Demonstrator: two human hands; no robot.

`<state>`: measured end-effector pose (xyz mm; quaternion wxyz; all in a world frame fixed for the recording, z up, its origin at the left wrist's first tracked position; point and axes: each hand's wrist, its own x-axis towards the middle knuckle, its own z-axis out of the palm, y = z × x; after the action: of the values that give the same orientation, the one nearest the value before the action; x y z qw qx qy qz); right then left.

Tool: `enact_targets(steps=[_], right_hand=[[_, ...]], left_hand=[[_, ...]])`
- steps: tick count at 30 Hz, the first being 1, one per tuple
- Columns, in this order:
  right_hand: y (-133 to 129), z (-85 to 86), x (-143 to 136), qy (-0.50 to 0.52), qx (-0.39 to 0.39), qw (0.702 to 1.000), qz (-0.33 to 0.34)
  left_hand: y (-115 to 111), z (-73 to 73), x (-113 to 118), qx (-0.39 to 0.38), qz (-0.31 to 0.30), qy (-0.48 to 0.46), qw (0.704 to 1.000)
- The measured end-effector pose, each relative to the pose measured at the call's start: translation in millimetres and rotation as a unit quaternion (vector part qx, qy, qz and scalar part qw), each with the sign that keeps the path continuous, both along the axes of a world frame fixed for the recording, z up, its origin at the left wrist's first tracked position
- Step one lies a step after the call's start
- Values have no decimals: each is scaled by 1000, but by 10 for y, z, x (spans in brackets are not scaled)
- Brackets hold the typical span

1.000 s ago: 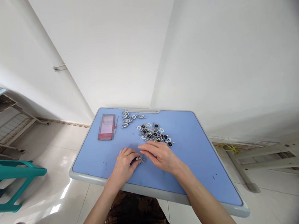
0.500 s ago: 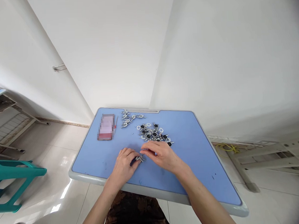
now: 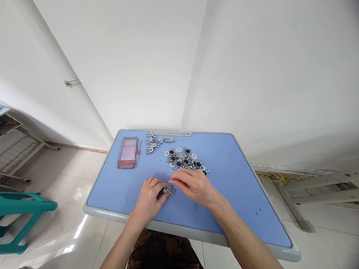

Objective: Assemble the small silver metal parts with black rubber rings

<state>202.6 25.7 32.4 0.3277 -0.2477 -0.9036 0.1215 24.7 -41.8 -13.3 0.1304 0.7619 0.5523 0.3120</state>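
Observation:
Near the table's front edge, my left hand (image 3: 151,197) grips a small silvery metal fitting (image 3: 169,191) between thumb and fingers. Just to its right, my right hand (image 3: 195,186) has thumb and forefinger pinched together at the top of that fitting; whatever is between the fingertips is too small to make out. Beyond my right hand lies a pile of metal fittings with round black parts (image 3: 186,161), with flat oval plates (image 3: 179,150) among them. Several similar metal fittings (image 3: 152,145) are grouped at the far left of the pile.
The blue table (image 3: 110,193) has a raised grey rim. On its left lie a phone-like device (image 3: 128,152), blurred out, and a thin screwdriver-like tool (image 3: 139,147) with a red part. A green stool (image 3: 22,205) stands at left, and a white wall (image 3: 153,72) rises behind.
My right fingertips have shifted very slightly to the right at the fitting. My left hand keeps its grip, and the view has moved a little.

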Motion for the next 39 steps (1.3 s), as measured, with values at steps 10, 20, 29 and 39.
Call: enact_targets(steps=[10,20,29,39], right_hand=[[-8,138,80,-19,-103,991,85],[-62,-31,-66,-44,31,998,-34],[-52,137,26,-92,-63,994,13],[-5,12,-1,-26,-81,996,-1]], left_hand=[[4,-3,4,2,2,-3,1000],[4,-28,-2,9,7,5,1000],[4,-3,1,-3,3,-7,1000],[5,-27,-15,6,-2,-1,1000]])
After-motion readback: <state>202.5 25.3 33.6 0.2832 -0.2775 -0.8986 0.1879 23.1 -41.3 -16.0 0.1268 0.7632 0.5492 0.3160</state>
